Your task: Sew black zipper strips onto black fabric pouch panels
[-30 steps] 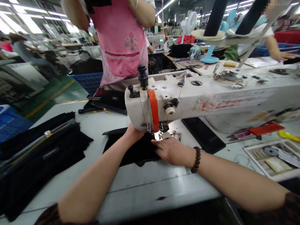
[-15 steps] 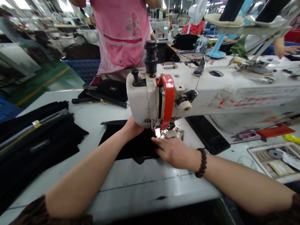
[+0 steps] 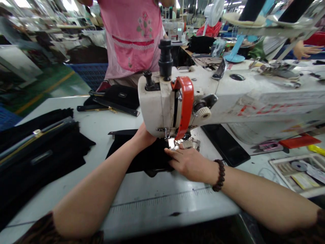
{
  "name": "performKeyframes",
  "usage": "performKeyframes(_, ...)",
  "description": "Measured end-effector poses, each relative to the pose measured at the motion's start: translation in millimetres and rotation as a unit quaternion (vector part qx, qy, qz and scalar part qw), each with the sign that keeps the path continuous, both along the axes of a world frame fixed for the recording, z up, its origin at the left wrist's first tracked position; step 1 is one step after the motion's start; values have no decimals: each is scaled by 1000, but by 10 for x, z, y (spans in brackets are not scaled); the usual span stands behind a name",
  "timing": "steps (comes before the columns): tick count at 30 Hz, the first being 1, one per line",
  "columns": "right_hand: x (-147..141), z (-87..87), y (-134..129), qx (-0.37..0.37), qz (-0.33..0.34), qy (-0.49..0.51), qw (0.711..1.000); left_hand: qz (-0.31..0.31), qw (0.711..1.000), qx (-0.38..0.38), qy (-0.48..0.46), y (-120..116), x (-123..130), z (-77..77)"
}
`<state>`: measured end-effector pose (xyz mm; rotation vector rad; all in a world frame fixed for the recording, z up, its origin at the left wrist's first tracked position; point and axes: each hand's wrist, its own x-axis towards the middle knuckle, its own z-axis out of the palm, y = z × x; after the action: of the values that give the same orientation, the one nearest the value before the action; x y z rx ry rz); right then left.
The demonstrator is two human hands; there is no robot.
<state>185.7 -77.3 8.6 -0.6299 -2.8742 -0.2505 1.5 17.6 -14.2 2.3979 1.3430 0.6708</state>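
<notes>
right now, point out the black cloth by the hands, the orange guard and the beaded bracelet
Black cloth (image 3: pixel 148 157), head view: on its flat visible middle.
Orange guard (image 3: pixel 188 106), head view: on its front band.
Beaded bracelet (image 3: pixel 221 174), head view: on its beads.

Sewing workshop, from my remote feed: I see a white sewing machine (image 3: pixel 225 96) up front, thread cones (image 3: pixel 252 11), stacked black pieces (image 3: pixel 57 144), a blue crate (image 3: pixel 92 75), another machine (image 3: pixel 168 27) behind, worktables (image 3: pixel 73 26) beyond.

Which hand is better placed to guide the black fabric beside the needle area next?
Probably the right hand: its fingertips are at the black fabric, close beside the needle area. The left hand is partly hidden behind the machine head.
</notes>
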Motion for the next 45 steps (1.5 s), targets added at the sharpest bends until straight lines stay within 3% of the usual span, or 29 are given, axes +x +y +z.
performKeyframes(7, 0, 6, 0, -5, 0, -11, 1000, 22, 997, 40, 60, -51, 5, 49)
performKeyframes(21, -1, -31, 1, -16, 2, -1, 1000, 15, 992, 45, 114, -131, -7, 170)
performKeyframes(26, -26, -72, -10, -14, 4, -10, 1000, -43, 990, 44, 124, -506, -76, 479)
performKeyframes(29, -10, -1, -4, -51, -11, -10, 999, -158, 970, -10, 186, -804, -109, 586)
performKeyframes(34, 275, 333, 103, -223, 6, 37, 974, -167, 967, -15, 190, -951, -164, 455)
performKeyframes(36, 387, 409, 165, -270, -21, 56, 961, -180, 969, 1, 170, -932, -188, 398)
performKeyframes(41, 428, 338, 257, -260, -106, 34, 959, -175, 982, 6, 73, -895, -237, 353)
performKeyframes(45, 464, 316, 275, -312, -69, 40, 947, -144, 989, -31, 4, -862, -252, 342)
